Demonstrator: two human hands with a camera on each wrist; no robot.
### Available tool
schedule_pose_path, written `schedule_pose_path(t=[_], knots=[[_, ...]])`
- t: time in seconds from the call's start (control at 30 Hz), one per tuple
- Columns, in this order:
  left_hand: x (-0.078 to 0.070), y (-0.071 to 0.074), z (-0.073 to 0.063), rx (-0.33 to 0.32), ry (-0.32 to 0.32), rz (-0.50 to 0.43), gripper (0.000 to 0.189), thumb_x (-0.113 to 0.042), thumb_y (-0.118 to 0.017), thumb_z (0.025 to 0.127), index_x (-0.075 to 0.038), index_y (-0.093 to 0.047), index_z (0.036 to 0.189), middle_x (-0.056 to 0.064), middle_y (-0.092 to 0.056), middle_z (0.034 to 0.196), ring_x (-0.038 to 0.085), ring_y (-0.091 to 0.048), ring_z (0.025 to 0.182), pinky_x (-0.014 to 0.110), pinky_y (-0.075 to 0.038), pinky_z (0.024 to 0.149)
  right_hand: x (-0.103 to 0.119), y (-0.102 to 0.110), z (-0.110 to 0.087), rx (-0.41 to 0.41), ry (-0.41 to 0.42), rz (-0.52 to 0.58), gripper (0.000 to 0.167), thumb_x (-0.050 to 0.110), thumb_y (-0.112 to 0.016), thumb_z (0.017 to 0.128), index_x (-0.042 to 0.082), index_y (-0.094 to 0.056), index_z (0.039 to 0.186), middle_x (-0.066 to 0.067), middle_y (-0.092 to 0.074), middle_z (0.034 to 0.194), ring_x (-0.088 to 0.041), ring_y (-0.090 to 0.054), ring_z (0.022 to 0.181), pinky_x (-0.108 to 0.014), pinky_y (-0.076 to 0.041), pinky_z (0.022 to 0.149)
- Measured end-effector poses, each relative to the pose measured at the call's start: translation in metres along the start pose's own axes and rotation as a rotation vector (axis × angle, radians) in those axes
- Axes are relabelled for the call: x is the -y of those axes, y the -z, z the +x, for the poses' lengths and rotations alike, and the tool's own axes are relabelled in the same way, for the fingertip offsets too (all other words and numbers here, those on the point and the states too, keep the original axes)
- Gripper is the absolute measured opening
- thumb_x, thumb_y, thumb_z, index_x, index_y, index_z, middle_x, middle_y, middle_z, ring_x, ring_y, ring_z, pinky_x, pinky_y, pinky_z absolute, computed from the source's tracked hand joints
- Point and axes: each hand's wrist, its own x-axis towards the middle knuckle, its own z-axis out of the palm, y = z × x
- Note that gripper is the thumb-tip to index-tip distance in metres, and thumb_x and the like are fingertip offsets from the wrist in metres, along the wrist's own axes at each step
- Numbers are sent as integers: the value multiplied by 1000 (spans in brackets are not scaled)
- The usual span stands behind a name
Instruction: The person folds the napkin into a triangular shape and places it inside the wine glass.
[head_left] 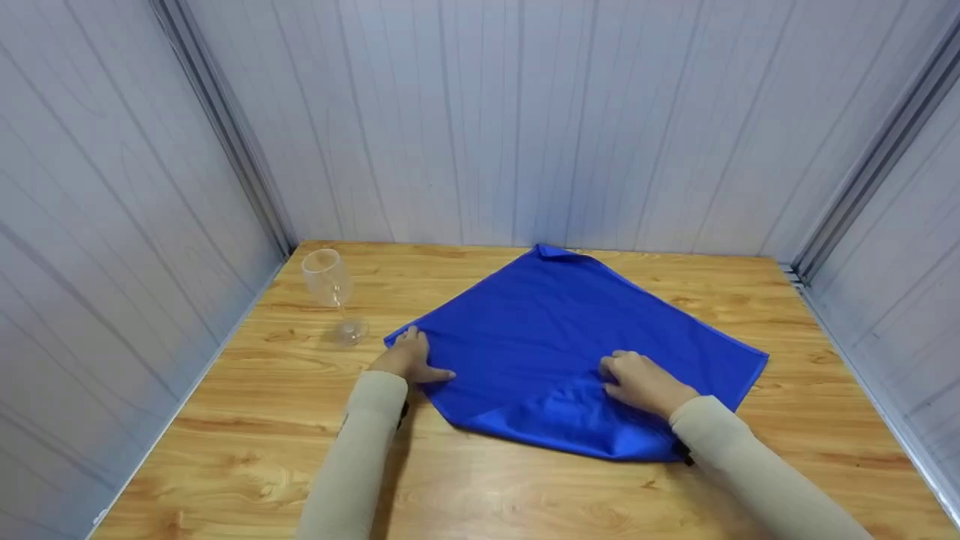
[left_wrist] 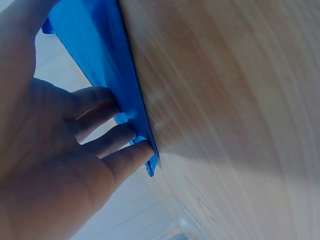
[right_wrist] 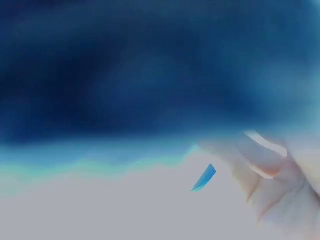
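Blue cloth (head_left: 517, 315) lay across the middle of our wood-grain table (head_left: 247, 420), its near edge turned over. Pale panelled walls (head_left: 480, 120) enclosed the table at the rear, left and right. We noted a stemmed glass (head_left: 328, 279) upright to the left, near the cloth but not touching it. Our left hand (head_left: 409, 358) rested, fingers extended, on the cloth's left corner. Our right hand (head_left: 641, 381) bent over the fold; we could not tell whether it gripped fabric.

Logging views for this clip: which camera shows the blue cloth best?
The head view: nearly the whole blue cloth shows, spread on the table. The left wrist view shows only part, touched by the left hand; the right wrist view, mostly blurred blue.
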Motion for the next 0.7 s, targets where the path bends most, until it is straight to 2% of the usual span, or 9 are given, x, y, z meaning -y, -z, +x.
schedule_pose_path(t=[0.2, 0.33, 0.7], knots=[[-1, 1, 1, 13, 7, -1, 108, -57, -72, 86, 17, -25, 149, 34, -20, 157, 48, -22, 145, 55, -27, 114, -3, 4, 4, 30, -13, 37, 7, 1, -72, 85, 4, -67, 88, -5, -60, 82, -23, -61, 74, -39, -53, 65], [-1, 0, 1, 13, 9, 0, 109, -58, -72, 86, 17, -24, 149, 34, -20, 157, 48, -22, 145, 55, -27, 115, -5, 5, 9, 9, -41, 83, 4, 2, -68, 88, 3, -70, 92, -6, -67, 85, -23, -65, 79, -40, -55, 68], [-2, 1, 1, 14, 7, -20, 109, -57, -73, 86, 17, -24, 149, 34, -20, 157, 47, -23, 144, 55, -28, 114, -10, 2, 29, -71, -148, 125, 5, 8, -68, 91, 7, -69, 96, -4, -68, 88, -23, -65, 81, -44, -55, 73]])
